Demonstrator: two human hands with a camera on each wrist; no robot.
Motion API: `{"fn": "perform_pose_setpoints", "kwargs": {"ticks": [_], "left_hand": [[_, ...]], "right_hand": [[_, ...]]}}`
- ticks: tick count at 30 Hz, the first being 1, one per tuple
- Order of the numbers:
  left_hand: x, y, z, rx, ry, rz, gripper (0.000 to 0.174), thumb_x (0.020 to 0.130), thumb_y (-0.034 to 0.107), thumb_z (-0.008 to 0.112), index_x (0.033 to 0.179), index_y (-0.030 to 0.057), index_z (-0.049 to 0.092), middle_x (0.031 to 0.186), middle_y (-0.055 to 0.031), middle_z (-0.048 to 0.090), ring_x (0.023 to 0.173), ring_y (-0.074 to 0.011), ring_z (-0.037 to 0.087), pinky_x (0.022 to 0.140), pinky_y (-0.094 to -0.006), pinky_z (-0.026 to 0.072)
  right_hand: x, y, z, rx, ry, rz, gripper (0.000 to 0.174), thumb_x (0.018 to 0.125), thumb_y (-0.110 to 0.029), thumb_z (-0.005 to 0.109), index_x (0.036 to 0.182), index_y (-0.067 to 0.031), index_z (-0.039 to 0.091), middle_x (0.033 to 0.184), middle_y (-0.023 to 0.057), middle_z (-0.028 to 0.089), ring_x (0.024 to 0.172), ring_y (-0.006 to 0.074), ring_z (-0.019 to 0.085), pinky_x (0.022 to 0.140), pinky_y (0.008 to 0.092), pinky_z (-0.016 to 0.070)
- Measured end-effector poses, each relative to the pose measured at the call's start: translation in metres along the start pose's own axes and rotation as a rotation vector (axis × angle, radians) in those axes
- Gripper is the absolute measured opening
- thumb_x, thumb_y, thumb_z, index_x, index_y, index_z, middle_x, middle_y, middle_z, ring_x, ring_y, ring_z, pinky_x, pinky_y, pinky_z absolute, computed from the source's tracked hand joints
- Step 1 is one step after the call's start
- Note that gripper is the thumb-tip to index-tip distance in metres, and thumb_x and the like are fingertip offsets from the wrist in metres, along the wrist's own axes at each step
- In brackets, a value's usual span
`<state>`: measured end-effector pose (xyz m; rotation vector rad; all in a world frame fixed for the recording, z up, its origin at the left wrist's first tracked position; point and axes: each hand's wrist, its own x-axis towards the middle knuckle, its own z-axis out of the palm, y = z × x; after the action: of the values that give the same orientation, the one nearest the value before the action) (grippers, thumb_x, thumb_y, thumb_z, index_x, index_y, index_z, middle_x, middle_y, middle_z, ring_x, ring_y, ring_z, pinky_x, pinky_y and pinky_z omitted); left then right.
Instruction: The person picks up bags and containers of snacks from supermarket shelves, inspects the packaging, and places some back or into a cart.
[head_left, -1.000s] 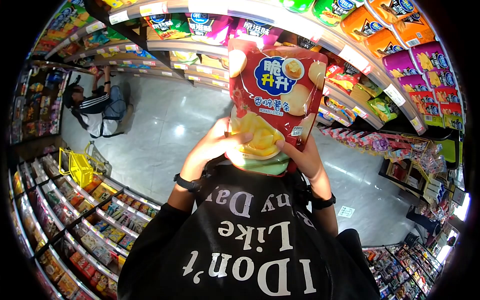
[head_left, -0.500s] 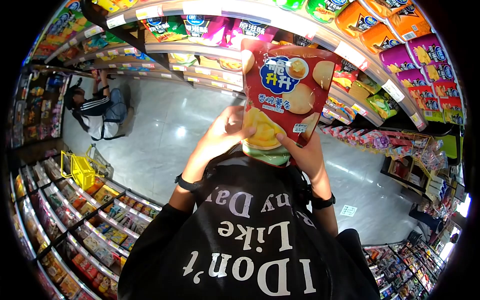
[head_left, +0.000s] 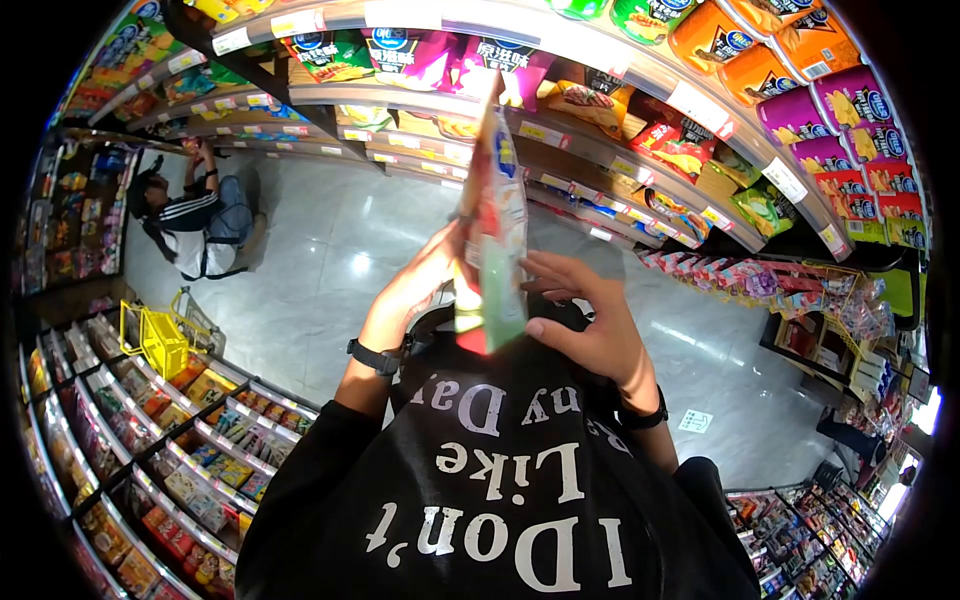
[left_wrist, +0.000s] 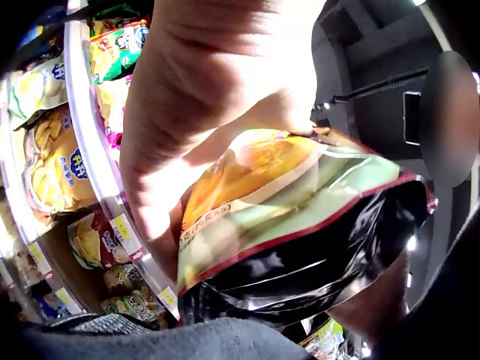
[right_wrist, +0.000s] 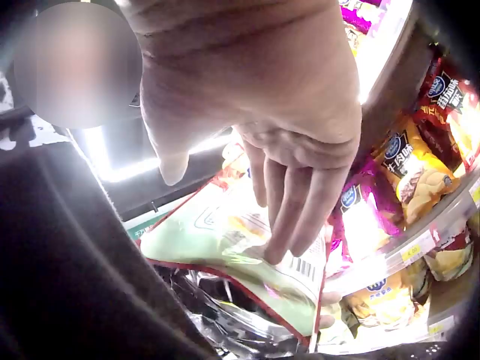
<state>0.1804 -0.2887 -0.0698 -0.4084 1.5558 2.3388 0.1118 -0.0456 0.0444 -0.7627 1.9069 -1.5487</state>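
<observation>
A red and pale green potato sticks bag [head_left: 502, 225] stands edge-on in the head view, above the front of the black top. My left hand [head_left: 418, 285] grips it by one side; the left wrist view shows the thumb side against the yellow printed front [left_wrist: 262, 176] and the dark folded bottom [left_wrist: 322, 262]. On the other side is my right hand [head_left: 595, 315], thumb apart and fingers extended. In the right wrist view its fingers [right_wrist: 296, 206] lie over the pale back panel [right_wrist: 195, 229], close to the barcode. Most of the red front is turned out of the head view.
Curved shelves of snack bags [head_left: 590, 105] run ahead and to the right. Low racks of packets [head_left: 190, 440] stand at the lower left, a yellow basket cart [head_left: 160, 340] beside them. Another person [head_left: 205, 215] crouches on the grey floor [head_left: 330, 240] at the left.
The bag first moved slightly right, then turned from front-facing to edge-on and shifted left. My right hand let go of its edge and straightened its fingers; the left hand kept its grip.
</observation>
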Motion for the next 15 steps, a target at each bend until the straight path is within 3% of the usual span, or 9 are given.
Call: {"fn": "perform_pose_setpoints", "kwargs": {"ticks": [1,2,5,6,9,11,15], "left_hand": [[0.003,-0.016,-0.011,-0.128,0.059,-0.115,0.07,0.1,0.058,0.035,0.142,0.0016,0.039,0.131,-0.0197,0.057,0.111,-0.0283,0.063,0.093,-0.0432,0.053],[0.002,-0.017,-0.009,-0.422,0.012,-0.088,0.07,0.101,0.051,0.04,0.145,-0.003,0.035,0.134,-0.0201,0.054,0.116,-0.0286,0.06,0.096,-0.0387,0.0521],[-0.018,-0.001,0.004,-0.603,-0.132,-0.047,0.066,0.101,0.046,0.044,0.143,-0.0045,0.036,0.134,-0.0224,0.054,0.116,-0.0305,0.061,0.096,-0.0414,0.053],[-0.026,0.001,0.007,-0.479,-0.111,-0.029,0.075,0.099,0.056,0.036,0.148,-0.0006,0.029,0.142,-0.0313,0.04,0.126,-0.0412,0.049,0.104,-0.0496,0.0445],[-0.046,-0.01,-0.003,-0.378,-0.033,-0.018,0.074,0.099,0.055,0.036,0.148,-0.0003,0.029,0.143,-0.0304,0.04,0.126,-0.0404,0.05,0.104,-0.0492,0.0448],[-0.053,-0.016,-0.008,-0.394,-0.003,-0.008,0.073,0.099,0.054,0.037,0.148,0.0,0.029,0.143,-0.0298,0.041,0.126,-0.04,0.05,0.103,-0.049,0.045],[-0.054,-0.015,-0.005,-0.408,-0.006,0.004,0.071,0.1,0.052,0.037,0.148,0.0005,0.03,0.143,-0.0285,0.041,0.125,-0.039,0.05,0.103,-0.0486,0.0454]], "right_hand": [[0.0,-0.004,0.0,0.018,-0.072,-0.013,0.065,0.079,-0.023,0.08,0.135,-0.0028,0.053,0.12,0.0139,0.066,0.107,0.0227,0.065,0.09,0.0345,0.0494],[0.0,-0.009,0.0,0.03,-0.109,-0.002,0.06,0.08,-0.02,0.079,0.133,-0.0033,0.055,0.12,0.0126,0.067,0.11,0.0227,0.063,0.095,0.0353,0.0472],[0.002,-0.009,0.003,0.006,-0.141,-0.111,0.054,0.079,-0.011,0.074,0.13,-0.0026,0.058,0.125,0.012,0.065,0.108,0.0217,0.064,0.091,0.0352,0.0484],[0.002,-0.007,0.004,0.009,-0.142,-0.112,0.054,0.079,-0.011,0.074,0.13,-0.0026,0.058,0.125,0.012,0.065,0.108,0.0217,0.064,0.091,0.0352,0.0484],[0.001,-0.004,0.005,0.006,-0.152,-0.151,0.051,0.08,-0.01,0.073,0.128,-0.0024,0.06,0.123,0.0121,0.066,0.104,0.0201,0.064,0.09,0.0339,0.0482],[0.001,-0.005,0.006,0.003,-0.052,-0.11,0.04,0.08,-0.013,0.077,0.117,-0.0026,0.065,0.114,0.0119,0.068,0.096,0.018,0.065,0.086,0.0302,0.0487],[0.004,0.009,0.007,-0.025,0.124,-0.087,0.034,0.082,-0.014,0.076,0.111,-0.0014,0.063,0.104,0.0083,0.069,0.089,0.0145,0.064,0.078,0.0273,0.0482]]}}
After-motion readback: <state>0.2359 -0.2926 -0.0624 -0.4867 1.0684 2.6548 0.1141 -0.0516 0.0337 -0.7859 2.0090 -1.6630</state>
